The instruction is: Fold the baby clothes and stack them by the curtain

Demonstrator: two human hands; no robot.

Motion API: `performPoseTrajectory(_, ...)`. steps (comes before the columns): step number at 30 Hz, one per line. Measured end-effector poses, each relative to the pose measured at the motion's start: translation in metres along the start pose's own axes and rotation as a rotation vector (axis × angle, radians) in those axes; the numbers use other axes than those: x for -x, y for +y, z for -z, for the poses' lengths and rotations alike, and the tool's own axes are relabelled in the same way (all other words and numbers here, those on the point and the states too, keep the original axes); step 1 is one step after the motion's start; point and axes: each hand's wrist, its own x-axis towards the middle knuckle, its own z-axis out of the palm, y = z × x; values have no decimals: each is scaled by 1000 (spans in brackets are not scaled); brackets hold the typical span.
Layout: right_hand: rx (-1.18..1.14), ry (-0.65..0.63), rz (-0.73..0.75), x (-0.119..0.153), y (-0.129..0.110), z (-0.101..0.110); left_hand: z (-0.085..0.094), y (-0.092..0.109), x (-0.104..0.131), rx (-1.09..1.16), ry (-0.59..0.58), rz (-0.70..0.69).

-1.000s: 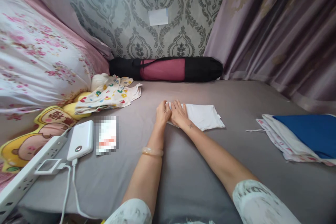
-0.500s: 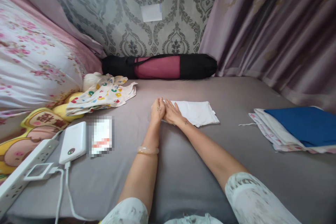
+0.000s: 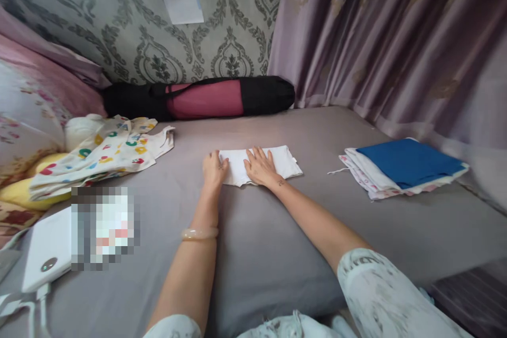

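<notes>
A white folded garment [image 3: 236,162] with a small tag at its right end lies flat on the grey bed sheet. My left hand [image 3: 214,170] is at its left end, fingers curled at the edge and thumb over the cloth. Part of those fingers is hidden. On top of the garment rests my right hand [image 3: 260,167], palm down with its fingers spread. A pale bangle [image 3: 199,234] circles my left forearm.
To the right is a folded stack topped by blue cloth [image 3: 407,162]. A black and red long bag [image 3: 204,98] lies against the wall. Patterned clothing [image 3: 114,150], a white power bank [image 3: 53,245] with cables and a blurred-out object [image 3: 113,227] are at left.
My right hand has slid right across the garment, away from my left hand, and its fingers have spread. The view has turned rightward, so the surroundings sit further left.
</notes>
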Motion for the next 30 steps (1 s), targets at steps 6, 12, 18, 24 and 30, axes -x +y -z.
performPoseTrajectory(6,-54,-2,6,-3,3,-1,7,-1,4,-129,-34,81)
performPoseTrajectory(12,-127,-57,-8,4,26,14,7,-5,2,-190,-66,84)
performPoseTrajectory(18,-34,-35,-152,30,58,23,5,-8,-1,-235,-83,87)
performPoseTrajectory(24,-108,-65,-156,28,67,23,4,-12,-3,-238,-121,115)
performPoseTrajectory(30,-97,1,-199,33,82,40,7,-12,-7,-205,-136,150)
